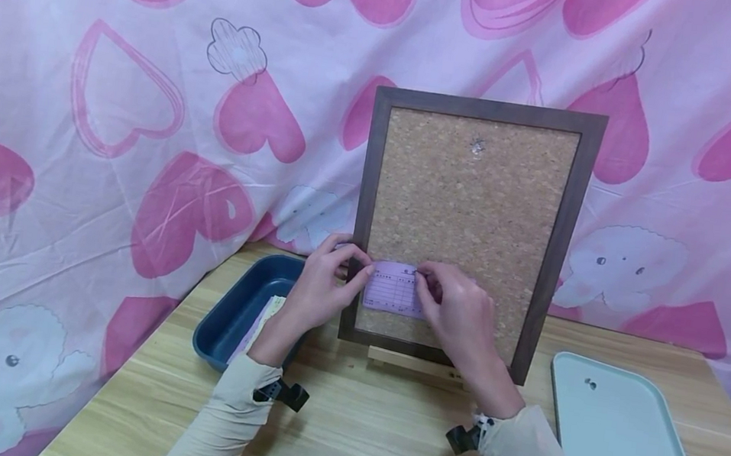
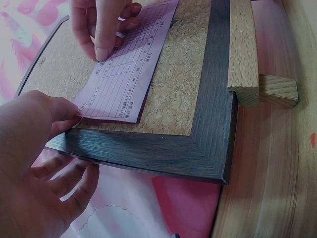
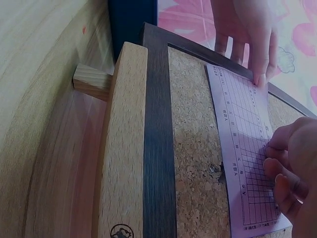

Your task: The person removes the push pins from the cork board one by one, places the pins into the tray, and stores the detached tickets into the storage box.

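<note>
A light purple receipt slip [image 1: 390,293] with a printed grid lies against the lower left of a cork board [image 1: 472,211] in a dark wooden frame [image 1: 489,110]. My left hand [image 1: 325,284] pinches the slip's upper left corner between thumb and index finger; its other fingers reach behind the frame's left side. At the slip's upper edge, near its middle, my right hand [image 1: 459,306] pinches with bent fingers, and whatever sits between the fingertips is hidden. In the left wrist view the slip's lower edge [image 2: 148,101] stands slightly off the cork.
The board leans on a small wooden stand [image 1: 413,364]. Left of it, a dark blue bin [image 1: 209,323] holds more paper slips [image 1: 255,329]. On the right lies a pale green tray [image 1: 641,449] with small dark bits [image 1: 591,383]. A silvery cluster [image 1: 477,146] marks the upper cork.
</note>
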`<state>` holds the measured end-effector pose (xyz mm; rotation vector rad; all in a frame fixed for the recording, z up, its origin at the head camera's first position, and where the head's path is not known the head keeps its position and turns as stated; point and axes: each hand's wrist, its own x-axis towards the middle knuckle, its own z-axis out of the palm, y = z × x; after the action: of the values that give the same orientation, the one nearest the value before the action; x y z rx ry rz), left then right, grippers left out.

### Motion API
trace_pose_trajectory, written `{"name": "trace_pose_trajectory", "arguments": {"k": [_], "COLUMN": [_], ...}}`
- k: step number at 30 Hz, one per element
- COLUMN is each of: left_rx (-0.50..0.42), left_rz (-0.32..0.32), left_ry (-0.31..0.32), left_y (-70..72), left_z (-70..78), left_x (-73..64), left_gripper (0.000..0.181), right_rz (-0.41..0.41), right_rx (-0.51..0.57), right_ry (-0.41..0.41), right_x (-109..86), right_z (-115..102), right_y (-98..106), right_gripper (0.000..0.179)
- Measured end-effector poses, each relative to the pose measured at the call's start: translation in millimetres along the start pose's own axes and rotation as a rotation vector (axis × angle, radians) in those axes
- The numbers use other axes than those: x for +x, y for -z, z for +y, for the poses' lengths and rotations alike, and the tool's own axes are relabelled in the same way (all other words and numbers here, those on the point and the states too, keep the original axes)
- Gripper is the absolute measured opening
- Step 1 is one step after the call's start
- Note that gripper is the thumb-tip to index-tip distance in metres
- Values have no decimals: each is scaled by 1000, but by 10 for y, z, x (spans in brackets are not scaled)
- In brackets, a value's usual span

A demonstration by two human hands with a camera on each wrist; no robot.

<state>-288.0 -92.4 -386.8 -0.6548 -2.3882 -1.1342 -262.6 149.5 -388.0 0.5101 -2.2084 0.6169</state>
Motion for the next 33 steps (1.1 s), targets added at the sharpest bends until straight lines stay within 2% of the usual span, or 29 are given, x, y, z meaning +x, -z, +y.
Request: {"name": "trace_pose_trajectory", "arguments": {"k": [18,33], "left_rx": [-25,-16], "left_rz": [4,1], "left_ry": [-13,-15], "left_y": [13,17], "left_z": [-19,-8], "left_x": [-6,-7], "left_gripper": [10,12], "right_rz": [-24,-77], "right_rx": [7,9], "right_ry": [-18,-84], "right_x": [-11,15], "right_z": [-24,-40], "right_y": [-18,3], "right_gripper": [11,10]}}
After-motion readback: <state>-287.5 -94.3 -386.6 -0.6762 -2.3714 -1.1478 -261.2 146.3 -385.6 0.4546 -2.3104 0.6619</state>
